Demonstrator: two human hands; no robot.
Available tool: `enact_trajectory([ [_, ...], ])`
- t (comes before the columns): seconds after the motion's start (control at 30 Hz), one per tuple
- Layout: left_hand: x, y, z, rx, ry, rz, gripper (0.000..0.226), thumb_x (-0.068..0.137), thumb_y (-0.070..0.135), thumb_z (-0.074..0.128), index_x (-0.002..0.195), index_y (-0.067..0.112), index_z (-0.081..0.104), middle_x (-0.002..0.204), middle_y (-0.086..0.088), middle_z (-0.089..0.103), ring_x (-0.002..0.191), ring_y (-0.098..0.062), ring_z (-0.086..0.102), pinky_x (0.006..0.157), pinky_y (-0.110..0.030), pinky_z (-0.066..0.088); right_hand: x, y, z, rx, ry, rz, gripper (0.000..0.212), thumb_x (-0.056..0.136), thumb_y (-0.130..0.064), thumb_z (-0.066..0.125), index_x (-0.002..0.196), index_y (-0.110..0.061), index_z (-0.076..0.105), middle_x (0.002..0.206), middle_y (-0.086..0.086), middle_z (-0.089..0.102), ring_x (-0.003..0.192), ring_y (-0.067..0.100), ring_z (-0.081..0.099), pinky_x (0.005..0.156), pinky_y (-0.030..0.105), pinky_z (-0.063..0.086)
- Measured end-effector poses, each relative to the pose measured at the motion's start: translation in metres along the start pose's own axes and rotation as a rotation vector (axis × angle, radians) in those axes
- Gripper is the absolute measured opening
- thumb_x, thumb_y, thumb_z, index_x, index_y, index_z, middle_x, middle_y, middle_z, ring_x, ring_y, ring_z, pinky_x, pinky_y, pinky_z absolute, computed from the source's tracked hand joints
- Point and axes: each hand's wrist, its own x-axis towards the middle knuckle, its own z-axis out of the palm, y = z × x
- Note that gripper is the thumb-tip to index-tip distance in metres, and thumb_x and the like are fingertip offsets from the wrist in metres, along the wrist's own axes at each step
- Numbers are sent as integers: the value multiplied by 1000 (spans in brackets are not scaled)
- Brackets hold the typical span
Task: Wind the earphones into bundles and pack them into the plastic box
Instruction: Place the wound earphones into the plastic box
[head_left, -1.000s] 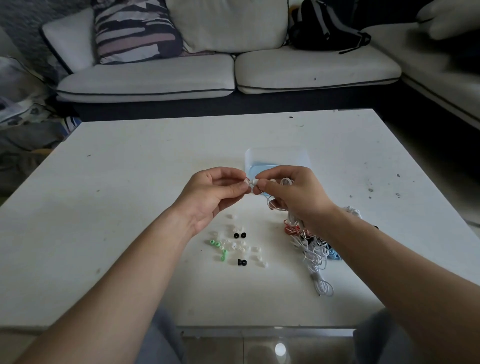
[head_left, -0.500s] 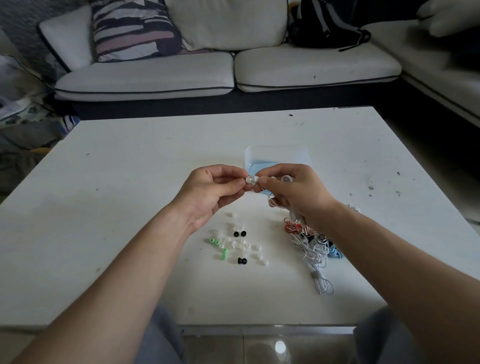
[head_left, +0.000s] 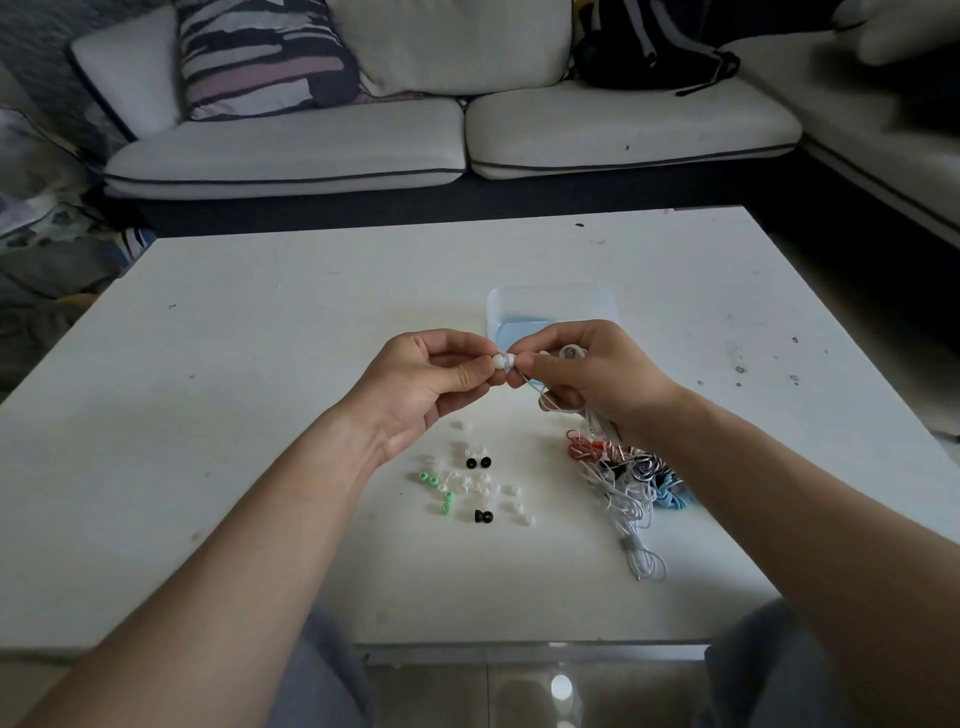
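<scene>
Earbud: I see one white earbud (head_left: 504, 360) held above the table (head_left: 260, 364), just in front of the plastic box (head_left: 550, 293); its long axis runs left to right between the two hands, rounded end toward the left.
Left hand: my view shows the left hand (head_left: 431, 384) with thumb and forefinger pinching the earbud's rounded end, other fingers curled.
Right hand: the right hand (head_left: 592, 374) pinches the earbud's other end, its fingers curled round loops of white cable (head_left: 550, 402).
Cable: it hangs from the right hand down to the pile of earphones (head_left: 628, 480).
Pile: white, red, black-and-white and blue cords tangled on the table under the right wrist, one white loop trailing toward me.
Box: clear, open, beyond the hands; something pale blue (head_left: 519, 330) lies inside, and I cannot tell what.
Ear tips: white, green and black ear tips (head_left: 467, 483) are scattered on the table below the left hand, well apart from the box.
Beyond: a pale sofa (head_left: 311, 150) with a striped cushion (head_left: 260, 57).
</scene>
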Motion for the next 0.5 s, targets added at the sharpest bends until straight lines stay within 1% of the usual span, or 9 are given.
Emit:
enact_trajectory([
  [0.13,1,-1,0,8,9,-15,12,80,-3,69,87,7,69,82,-10,74,77,-16,72,69,-20,57,0,-1,-2,-67,3,-39,7,91,-5,68,89,0,74,79,14,68,50,2,50,59,25,47],
  [0.33,3,-3,1,20,21,-24,13,83,-6,68,89,6,69,81,-9,74,77,-17,73,71,-20,57,2,2,-4,-144,4,-69,8,84,-16,77,84,-8,77,76,8,71,65,10,57,60,26,48],
  [0.43,4,-4,1,2,17,-27,13,84,-6,68,90,5,69,81,-10,74,77,-17,73,70,-20,57,2,2,-4,-109,-4,-65,16,81,-19,79,86,-4,76,76,9,70,58,7,53,59,26,48],
  [0.5,5,-4,0,-16,5,-22,12,85,-4,66,91,6,70,83,-10,74,78,-15,73,70,-20,57,2,2,-4,-37,-13,-30,32,70,-28,82,88,-2,75,79,11,69,51,8,44,58,25,47],
])
